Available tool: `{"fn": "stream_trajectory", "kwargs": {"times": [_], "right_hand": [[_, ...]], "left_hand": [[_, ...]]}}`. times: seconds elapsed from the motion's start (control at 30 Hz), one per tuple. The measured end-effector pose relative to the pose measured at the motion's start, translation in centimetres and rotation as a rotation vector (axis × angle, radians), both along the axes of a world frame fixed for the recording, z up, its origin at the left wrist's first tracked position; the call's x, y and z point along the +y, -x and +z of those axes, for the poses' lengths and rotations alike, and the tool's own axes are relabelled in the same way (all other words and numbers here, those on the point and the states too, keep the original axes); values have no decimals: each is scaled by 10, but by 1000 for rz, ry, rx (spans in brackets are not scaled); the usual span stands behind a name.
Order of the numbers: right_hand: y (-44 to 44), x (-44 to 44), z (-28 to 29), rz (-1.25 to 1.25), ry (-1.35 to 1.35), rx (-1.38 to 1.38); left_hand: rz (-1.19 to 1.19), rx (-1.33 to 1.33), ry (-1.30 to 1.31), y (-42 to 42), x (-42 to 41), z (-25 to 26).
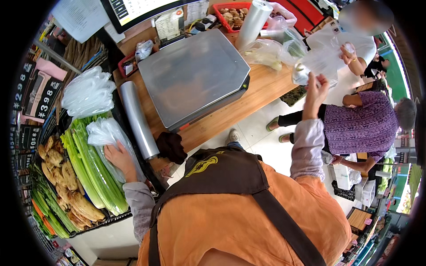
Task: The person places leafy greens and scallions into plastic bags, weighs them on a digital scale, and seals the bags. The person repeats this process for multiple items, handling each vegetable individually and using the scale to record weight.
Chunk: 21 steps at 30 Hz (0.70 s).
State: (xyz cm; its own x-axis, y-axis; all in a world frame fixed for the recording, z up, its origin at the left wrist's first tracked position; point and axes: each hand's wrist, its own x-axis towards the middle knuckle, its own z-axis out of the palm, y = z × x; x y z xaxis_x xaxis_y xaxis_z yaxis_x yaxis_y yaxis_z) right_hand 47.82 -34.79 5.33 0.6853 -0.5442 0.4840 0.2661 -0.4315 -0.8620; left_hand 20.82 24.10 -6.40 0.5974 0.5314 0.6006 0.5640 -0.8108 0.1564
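My left hand rests on a stack of clear plastic bags lying over bagged celery. Its fingers are slightly apart and do not close around anything I can see. My right hand reaches out past the counter's edge, fingers up against a clear plastic bag with something pale inside. Whether my fingers grip that bag is unclear. Another person's hand is at the bag's upper right side. A weighing scale with a steel plate sits on the wooden counter between my arms.
A plastic roll lies left of the scale; another roll stands behind it. Bagged vegetables and a red basket of mushrooms are nearby. Ginger-like roots fill the left crate. A person in purple stands at right.
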Motion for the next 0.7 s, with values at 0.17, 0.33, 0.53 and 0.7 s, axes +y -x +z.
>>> {"fn": "stream_trajectory", "kwargs": {"times": [0.17,0.33,0.53,0.7], "right_hand": [[-71,-78,22,-238,495,50],[-91,-58,77,241,129,369],[-48,5,140,618,18,166],[-59,50,161,842,249,254]], "left_hand": [[-12,-25,24,-5,-9,35],[80,-57,-39,0,-19,75],[-150,26,60,7,-6,103],[-248,71,192,2,13,80]]}}
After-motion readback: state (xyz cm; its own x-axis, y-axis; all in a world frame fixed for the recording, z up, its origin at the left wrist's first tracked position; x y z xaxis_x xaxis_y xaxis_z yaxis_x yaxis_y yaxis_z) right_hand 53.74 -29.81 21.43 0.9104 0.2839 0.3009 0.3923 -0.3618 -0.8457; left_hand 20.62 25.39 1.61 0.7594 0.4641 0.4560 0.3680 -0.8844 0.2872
